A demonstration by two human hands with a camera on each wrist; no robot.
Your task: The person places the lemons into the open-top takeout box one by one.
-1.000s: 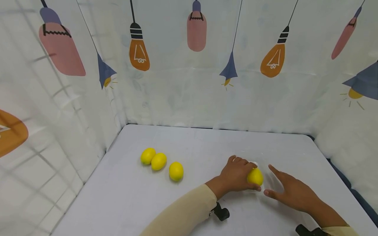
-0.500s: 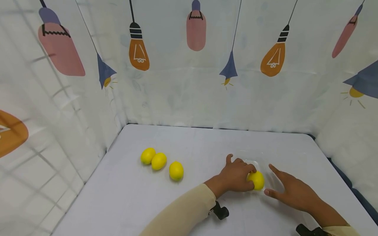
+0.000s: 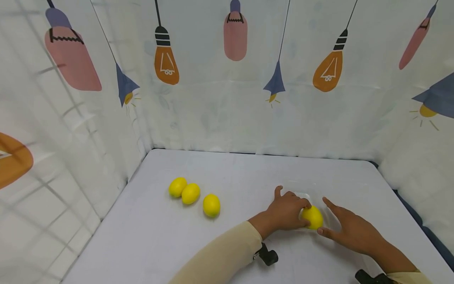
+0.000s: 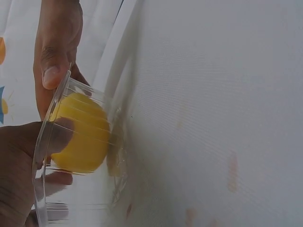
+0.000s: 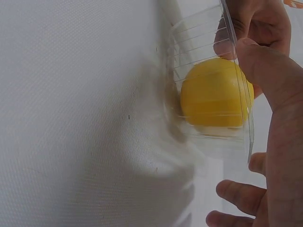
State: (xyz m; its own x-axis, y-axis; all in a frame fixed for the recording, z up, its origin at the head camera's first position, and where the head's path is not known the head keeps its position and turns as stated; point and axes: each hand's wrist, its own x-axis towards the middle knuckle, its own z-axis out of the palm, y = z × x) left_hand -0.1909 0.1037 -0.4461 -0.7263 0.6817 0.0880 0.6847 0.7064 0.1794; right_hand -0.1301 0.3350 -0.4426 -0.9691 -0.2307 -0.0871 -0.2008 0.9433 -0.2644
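Note:
A yellow lemon (image 3: 314, 218) sits inside a clear plastic container (image 4: 90, 198) on the right half of the table. My left hand (image 3: 288, 212) reaches over the rim and holds the lemon between thumb and fingers. My right hand (image 3: 354, 230) stays at the container's right side, fingers spread and extended. In the right wrist view its thumb (image 5: 260, 66) rests at the rim, while the other fingers lie outside the wall. The container's outline is faint in the head view.
Three more lemons lie on the left half of the white table (image 3: 142, 244): two touching, one lemon (image 3: 178, 187) and another lemon (image 3: 190, 194), and a third lemon (image 3: 211, 206) a little apart. A printed curtain (image 3: 213, 114) stands behind the table.
The lemon in my left hand has moved down and slightly right within the container, the fingers shifting on it. My right hand has barely moved. The other lemons are unmoved.

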